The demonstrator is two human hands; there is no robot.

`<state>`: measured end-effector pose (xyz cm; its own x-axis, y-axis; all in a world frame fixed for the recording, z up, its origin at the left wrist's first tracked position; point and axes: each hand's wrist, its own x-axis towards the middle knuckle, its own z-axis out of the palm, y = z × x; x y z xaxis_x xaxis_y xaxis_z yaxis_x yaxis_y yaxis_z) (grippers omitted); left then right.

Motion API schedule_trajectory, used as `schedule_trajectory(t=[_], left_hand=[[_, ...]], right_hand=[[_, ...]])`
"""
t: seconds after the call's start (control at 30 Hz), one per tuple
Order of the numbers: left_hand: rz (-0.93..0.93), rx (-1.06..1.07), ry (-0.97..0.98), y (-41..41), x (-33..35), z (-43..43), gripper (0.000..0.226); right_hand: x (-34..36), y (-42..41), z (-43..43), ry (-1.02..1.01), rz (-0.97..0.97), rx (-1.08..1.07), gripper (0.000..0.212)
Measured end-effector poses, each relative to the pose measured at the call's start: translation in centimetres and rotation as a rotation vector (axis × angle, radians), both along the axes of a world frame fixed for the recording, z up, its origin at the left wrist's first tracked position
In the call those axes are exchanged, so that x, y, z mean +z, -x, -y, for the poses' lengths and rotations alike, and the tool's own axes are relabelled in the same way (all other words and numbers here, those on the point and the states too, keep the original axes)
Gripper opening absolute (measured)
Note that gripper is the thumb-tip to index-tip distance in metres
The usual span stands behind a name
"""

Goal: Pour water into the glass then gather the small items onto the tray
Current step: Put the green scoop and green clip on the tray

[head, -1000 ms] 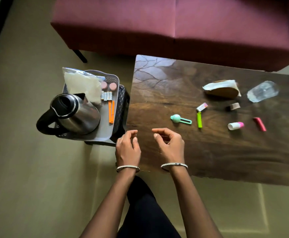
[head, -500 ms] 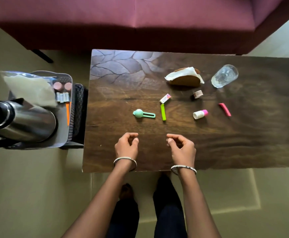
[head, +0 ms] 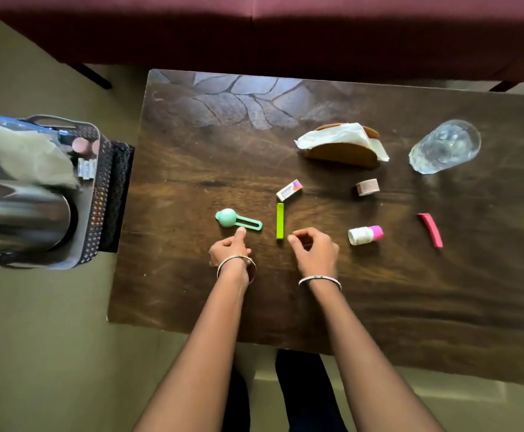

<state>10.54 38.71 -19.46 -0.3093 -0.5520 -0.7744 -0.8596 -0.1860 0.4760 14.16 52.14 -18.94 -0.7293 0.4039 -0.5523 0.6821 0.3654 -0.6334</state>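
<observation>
Head view: a steel kettle (head: 21, 213) stands on the grey tray (head: 96, 169) at far left, off the tabletop's (head: 192, 291) edge, beside a crumpled bag (head: 27, 154) and a few small items already on board. On the dark wood, a mint scoop (head: 235, 220) lies nearest the tray. The left hand (head: 229, 249) holds nothing, its fingers loosely curled and its forefinger pointing at the scoop's handle; whether it touches cannot be told. A green stick (head: 280, 220) lies just right of the scoop, with a small box (head: 289, 190) beyond it. The right hand (head: 315, 251), also loosely curled and holding nothing, hovers just beside the stick's near end. Further right are a napkin holder (head: 341, 148), a white-and-pink bottle (head: 365, 234), a tape roll (head: 367, 187), a pink clip (head: 431, 229) and, at the far corner, the glass (head: 444, 146), well apart from the kettle. Whether it holds water cannot be told. With both hands among the small items, the gathering step appears to be in hand. The next move likely calls for pinching the flat scoop and stick off the wood, then carrying them left to the tray. The box bears printed lettering, too blurred to read; no other writing shows.
</observation>
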Motion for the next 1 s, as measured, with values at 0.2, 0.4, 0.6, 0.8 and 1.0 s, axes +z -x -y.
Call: schedule_trajectory(t=[0.2,0.4,0.6,0.8,1.0], left_hand=[[0.099,0.189,0.148,2.8,-1.8,-2.3,0.059],[0.149,0.177,0.215,4.0,-2.7,-2.2,0.071],[0.178,0.211,0.191,3.9,-2.4,-1.7,0.06],[0.093,0.132,0.242,3.0,-3.1,-1.5,0.029],[0.088,0.158,0.14,3.5,-3.6,-0.6,0.032]], right_hand=[[-2.0,3.5,0.9,-0.081,0.085,0.037,0.033],[-2.9,4.6,1.3,-0.141,0.164,-0.004,0.028],[-2.6,4.8,1.2,-0.149,0.148,0.026,0.022],[-2.4,4.2,0.6,-0.089,0.112,0.034,0.021],[-2.1,2.7,1.3,-0.037,0.049,-0.013,0.018]])
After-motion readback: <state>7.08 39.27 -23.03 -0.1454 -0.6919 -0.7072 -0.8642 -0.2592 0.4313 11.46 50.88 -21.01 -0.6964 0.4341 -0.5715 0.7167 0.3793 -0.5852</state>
